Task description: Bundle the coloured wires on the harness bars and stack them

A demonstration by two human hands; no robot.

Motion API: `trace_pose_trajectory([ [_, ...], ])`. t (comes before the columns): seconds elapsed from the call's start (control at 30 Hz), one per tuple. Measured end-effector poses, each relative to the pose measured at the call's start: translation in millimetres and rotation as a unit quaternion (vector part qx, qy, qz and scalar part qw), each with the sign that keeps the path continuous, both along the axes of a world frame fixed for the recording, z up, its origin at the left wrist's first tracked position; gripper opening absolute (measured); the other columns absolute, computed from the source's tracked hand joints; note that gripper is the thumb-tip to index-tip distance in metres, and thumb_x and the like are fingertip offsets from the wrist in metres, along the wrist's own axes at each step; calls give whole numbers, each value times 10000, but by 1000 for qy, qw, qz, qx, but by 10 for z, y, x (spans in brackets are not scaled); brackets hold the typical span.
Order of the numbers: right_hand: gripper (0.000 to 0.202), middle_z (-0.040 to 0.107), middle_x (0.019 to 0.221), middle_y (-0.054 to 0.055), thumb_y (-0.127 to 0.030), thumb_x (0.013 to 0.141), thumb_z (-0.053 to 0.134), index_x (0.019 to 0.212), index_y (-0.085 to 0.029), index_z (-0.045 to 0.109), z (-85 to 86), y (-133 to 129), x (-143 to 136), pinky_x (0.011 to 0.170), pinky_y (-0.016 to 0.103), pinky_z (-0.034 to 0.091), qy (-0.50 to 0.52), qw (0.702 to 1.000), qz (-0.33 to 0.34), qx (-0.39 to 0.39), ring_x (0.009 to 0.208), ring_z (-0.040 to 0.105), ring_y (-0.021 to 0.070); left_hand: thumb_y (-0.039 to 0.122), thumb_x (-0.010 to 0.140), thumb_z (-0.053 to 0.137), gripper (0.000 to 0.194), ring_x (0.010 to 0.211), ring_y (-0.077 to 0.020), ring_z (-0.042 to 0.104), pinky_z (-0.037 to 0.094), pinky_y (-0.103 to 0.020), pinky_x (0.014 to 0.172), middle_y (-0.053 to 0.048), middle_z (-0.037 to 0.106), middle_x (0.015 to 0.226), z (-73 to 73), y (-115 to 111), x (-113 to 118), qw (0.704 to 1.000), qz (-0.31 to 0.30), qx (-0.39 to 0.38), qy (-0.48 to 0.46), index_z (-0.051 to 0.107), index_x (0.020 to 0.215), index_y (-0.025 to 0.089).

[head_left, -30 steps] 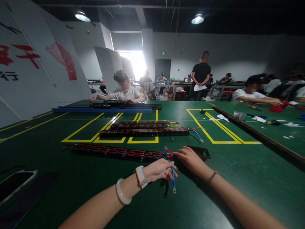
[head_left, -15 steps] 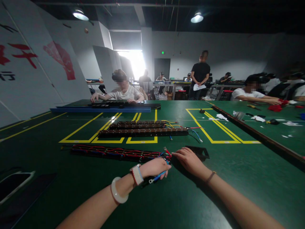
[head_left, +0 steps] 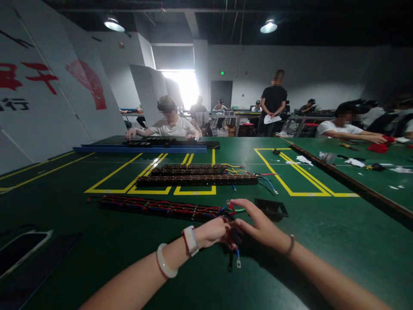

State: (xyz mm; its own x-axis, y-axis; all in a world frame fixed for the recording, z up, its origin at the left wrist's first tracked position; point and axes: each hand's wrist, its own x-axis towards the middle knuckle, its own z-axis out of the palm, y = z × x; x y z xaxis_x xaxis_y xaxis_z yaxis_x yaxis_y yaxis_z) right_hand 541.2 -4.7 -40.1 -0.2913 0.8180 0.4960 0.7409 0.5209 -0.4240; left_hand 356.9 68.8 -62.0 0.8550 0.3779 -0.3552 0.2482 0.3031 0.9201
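Note:
In front of me lies a long dark strip bundle laced with red and blue wires. At its right end, my left hand is curled round the wires. A blue cable with a ring terminal hangs below its fingers, beside a dark terminal. My right hand is open, thumb and index finger apart. Its index fingertip is at a red wire end, and its thumb is close to my left fingertips. A green wire passes by the right hand.
A black rectangular frame piece lies just beyond my right hand. More wired strips rest farther back, near yellow tape outlines. A long dark bar crosses the right side. A co-worker sits across the green table.
The blue ring terminal has swung from the left of my left hand to hanging below it. My right hand has spread its thumb and index finger. The view has shifted slightly.

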Motion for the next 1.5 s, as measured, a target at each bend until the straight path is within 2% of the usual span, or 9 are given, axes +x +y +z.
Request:
trace_pose_trajectory([
  [0.13, 488, 508, 1270, 118, -349, 884, 537, 1330, -220, 385, 181, 5, -241, 990, 411, 425, 21, 999, 25, -15, 1170, 489, 211, 365, 585, 785, 410, 633, -149, 621, 462, -291, 658, -63, 647, 761, -20, -19, -13, 993, 40, -80, -74, 575, 836, 118],
  [0.27, 175, 618, 975, 57, -271, 895, 510, 1057, -206, 526, 296, 152, -315, 839, 358, 484, 34, 998, -57, 6, 932, 585, 181, 397, 756, 659, 320, 616, -118, 591, 438, -266, 644, -86, 637, 796, 26, -67, 14, 992, 64, -89, -57, 583, 811, 91],
  [0.4, 114, 630, 927, 49, -204, 848, 549, 962, -192, 544, 430, 284, -81, 779, 349, 472, -29, 992, -125, 13, 863, 593, 191, 346, 851, 553, 261, 596, -104, 576, 417, -244, 613, -95, 641, 811, 60, -86, 41, 995, 54, -76, -29, 583, 813, 89],
  [0.53, 247, 636, 1012, 52, -218, 770, 636, 1013, -207, 593, 525, 311, 288, 839, 373, 449, -110, 985, -116, -60, 957, 581, 220, 381, 856, 548, 294, 598, -93, 572, 415, -230, 624, -84, 645, 781, 28, -53, 41, 996, 40, -77, -31, 585, 829, 90],
  [0.7, 446, 604, 1167, 84, -245, 746, 638, 1187, -204, 584, 477, 314, 476, 967, 404, 386, -181, 958, -60, -212, 1127, 519, 258, 409, 843, 560, 332, 608, -89, 582, 438, -235, 643, -107, 666, 842, -6, -37, 47, 996, 37, -78, -34, 591, 818, 80],
  [0.87, 574, 565, 1260, 80, -260, 692, 653, 1258, -234, 559, 346, 359, 434, 1083, 461, 231, -214, 937, -49, -273, 1326, 321, 305, 370, 866, 535, 303, 590, -82, 578, 451, -234, 648, -120, 676, 873, -21, -77, 63, 994, 59, -72, -50, 606, 866, 75],
  [1.03, 555, 633, 1134, 86, -284, 654, 669, 1202, -218, 606, 291, 395, 437, 1030, 446, 283, -237, 937, -33, -254, 1125, 520, 275, 336, 889, 502, 285, 597, -85, 584, 452, -233, 646, -130, 675, 893, -25, -94, 78, 992, 71, -88, -56, 605, 904, 71],
  [1.23, 353, 673, 980, 64, -217, 648, 663, 999, -194, 690, 340, 367, 382, 870, 333, 394, -237, 937, -46, -255, 937, 585, 223, 317, 898, 492, 282, 601, -82, 585, 448, -239, 647, -142, 662, 945, 8, -107, 94, 991, 69, -96, -63, 597, 961, 63],
  [1.5, 146, 666, 778, 53, -131, 690, 599, 808, -168, 676, 394, 176, 152, 577, 218, 348, -232, 943, -65, -230, 694, 573, 150, 307, 904, 479, 242, 598, -117, 602, 444, -247, 650, -49, 601, 619, -70, -106, 115, 989, 74, -102, -76, 532, 782, 105],
])
